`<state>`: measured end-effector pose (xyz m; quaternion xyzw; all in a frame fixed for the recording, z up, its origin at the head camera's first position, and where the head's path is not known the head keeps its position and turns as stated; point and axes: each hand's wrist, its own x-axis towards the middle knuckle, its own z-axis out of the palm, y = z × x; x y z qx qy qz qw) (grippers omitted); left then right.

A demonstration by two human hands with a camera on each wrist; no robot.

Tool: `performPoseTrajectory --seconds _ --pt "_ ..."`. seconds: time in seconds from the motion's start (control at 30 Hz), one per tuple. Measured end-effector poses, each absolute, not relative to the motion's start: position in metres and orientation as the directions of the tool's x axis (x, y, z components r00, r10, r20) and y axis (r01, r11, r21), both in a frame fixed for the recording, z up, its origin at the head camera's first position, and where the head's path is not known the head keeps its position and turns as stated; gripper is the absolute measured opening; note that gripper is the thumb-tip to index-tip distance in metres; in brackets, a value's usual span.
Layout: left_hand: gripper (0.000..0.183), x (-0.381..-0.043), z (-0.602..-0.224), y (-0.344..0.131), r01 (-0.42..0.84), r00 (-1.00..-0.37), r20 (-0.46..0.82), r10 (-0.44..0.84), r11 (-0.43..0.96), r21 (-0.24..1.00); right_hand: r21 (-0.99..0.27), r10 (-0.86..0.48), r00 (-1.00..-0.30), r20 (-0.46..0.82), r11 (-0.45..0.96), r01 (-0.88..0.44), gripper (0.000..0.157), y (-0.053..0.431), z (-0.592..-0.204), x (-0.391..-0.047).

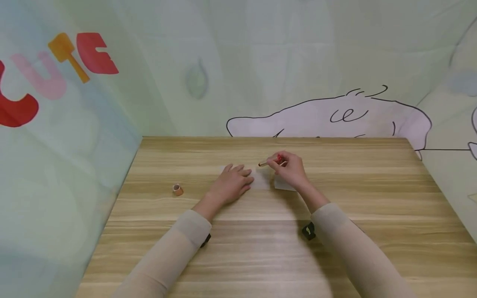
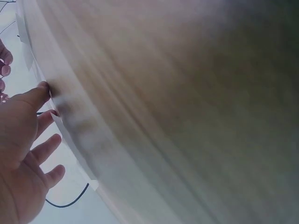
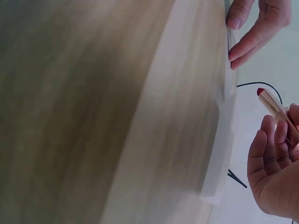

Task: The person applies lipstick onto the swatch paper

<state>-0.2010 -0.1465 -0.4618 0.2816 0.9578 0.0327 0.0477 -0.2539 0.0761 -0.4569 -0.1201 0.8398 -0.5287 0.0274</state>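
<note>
- Head view: at left of centre, a copper cap [image 1: 179,191] is standing on the table [image 1: 253,256], its round mouth facing up; its inside is too small to make out.
- Mid-frame, the left hand [image 1: 231,184] is resting palm down with its fingers straight and spread, covering part of a white paper [image 1: 261,181].
- Just right of it, the right hand [image 1: 291,169] is pinching a lipstick [image 1: 263,163], whose red tip is pointing left, between the two hands and near the paper's upper edge.
- A second sheet [image 1: 285,184] is lying partly beneath the right hand.
- Left wrist view: at the left edge, the left hand is spreading its fingers along the paper, and the other hand's fingertips are showing above it.
- Right wrist view: at lower right, the right hand is gripping the lipstick between thumb and fingers, its red tip pointing up and left, apart from the paper; the left hand is showing at upper right.
</note>
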Motion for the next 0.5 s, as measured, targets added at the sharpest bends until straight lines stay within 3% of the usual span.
performPoseTrajectory --seconds 0.5 --pt "0.035 -0.202 -0.465 -0.1458 0.522 -0.844 -0.094 0.527 0.849 0.081 -0.816 -0.328 -0.937 0.117 0.507 -0.279 0.016 0.0696 -0.4657 -0.252"
